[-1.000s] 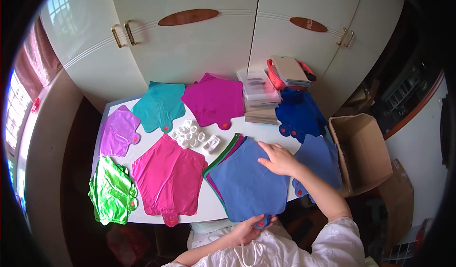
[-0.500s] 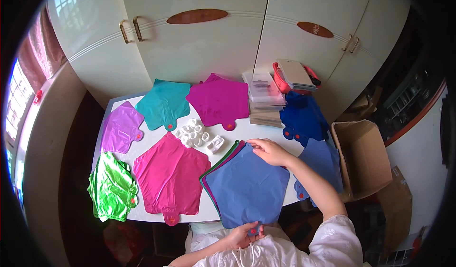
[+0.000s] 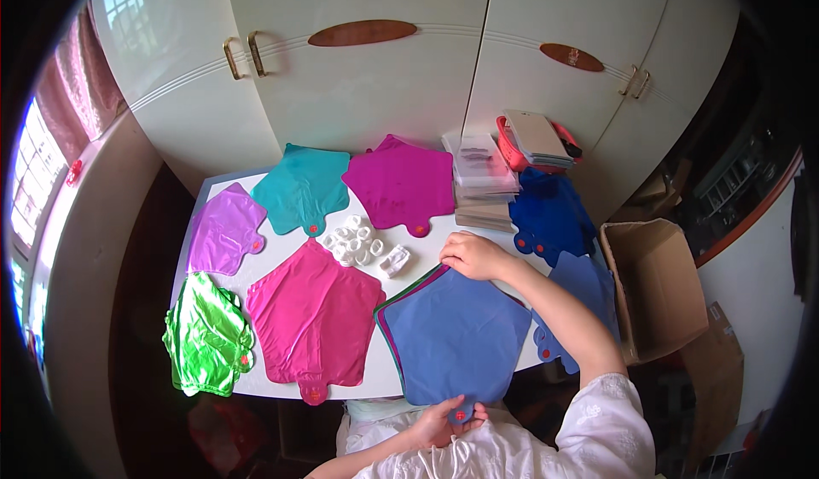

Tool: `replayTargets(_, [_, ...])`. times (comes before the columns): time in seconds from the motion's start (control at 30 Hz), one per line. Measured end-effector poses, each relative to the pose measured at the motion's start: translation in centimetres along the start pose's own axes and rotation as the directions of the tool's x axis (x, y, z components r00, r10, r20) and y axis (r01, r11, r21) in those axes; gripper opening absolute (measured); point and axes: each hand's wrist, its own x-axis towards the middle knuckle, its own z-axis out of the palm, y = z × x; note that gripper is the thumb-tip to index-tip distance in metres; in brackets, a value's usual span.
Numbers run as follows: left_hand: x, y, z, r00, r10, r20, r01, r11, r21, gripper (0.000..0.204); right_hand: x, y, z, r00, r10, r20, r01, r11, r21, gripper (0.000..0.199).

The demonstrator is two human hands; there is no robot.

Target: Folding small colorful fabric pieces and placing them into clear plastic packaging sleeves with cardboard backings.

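A stack of flat, uninflated star-shaped foil balloons (image 3: 456, 334) lies at the table's front edge, dusty blue on top, with purple and green edges showing at its upper left. My right hand (image 3: 473, 255) pinches the far tip of the stack, fingers closed. At the near end, my left hand (image 3: 445, 421) grips the blue tab with the red dot, which hangs past the table edge. Left of the stack lies a pink foil balloon (image 3: 314, 321). White ring-shaped rolls (image 3: 351, 242) and a small white bundle (image 3: 395, 261) sit just beyond it.
Teal (image 3: 300, 191), magenta (image 3: 401, 185), lilac (image 3: 227, 230) and shiny green balloons (image 3: 209, 334) lie around the table. Dark blue balloons (image 3: 553, 214) and more dusty-blue ones (image 3: 580, 304) are at the right. Clear bags (image 3: 482, 168), a red basket (image 3: 509, 148) and a cardboard box (image 3: 657, 291) stand nearby.
My right hand has closed on the far tip, and the stack's edges there are drawn closer together. My left hand stays at the tab. The whole view has shifted slightly.
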Motion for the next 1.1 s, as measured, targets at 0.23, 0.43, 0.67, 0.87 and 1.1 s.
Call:
replayTargets(0.23, [-0.5,0.7,1.8,0.999,-0.014,-0.031,0.019,0.986,0.169,0.049,-0.1,-0.1,-0.7,0.972,0.164,0.168,-0.177,0.982,0.065,0.026])
replayTargets(0.43, [-0.6,1.1,2.3,0.997,-0.023,-0.07,0.035,0.985,0.171,0.048,0.3,-1.1,-1.0,0.892,0.35,0.287,-0.38,0.924,0.055,0.035])
replayTargets(0.67, [-0.5,0.9,3.0,0.987,0.043,-0.155,-0.011,0.98,0.198,0.055,-0.1,0.0,-1.5,0.851,0.493,0.18,-0.517,0.846,0.13,0.039])
replayTargets(0.87, [-0.2,0.8,2.3,0.991,0.033,-0.13,-0.009,0.983,0.185,0.054,-2.3,2.3,-2.9,0.838,0.45,0.308,-0.545,0.717,0.436,0.034])
replayTargets(1.1, [-0.2,0.8,2.4,0.993,0.035,-0.115,-0.013,0.981,0.192,0.052,-3.2,2.6,-2.0,0.91,0.394,0.129,-0.406,0.786,0.467,0.03])
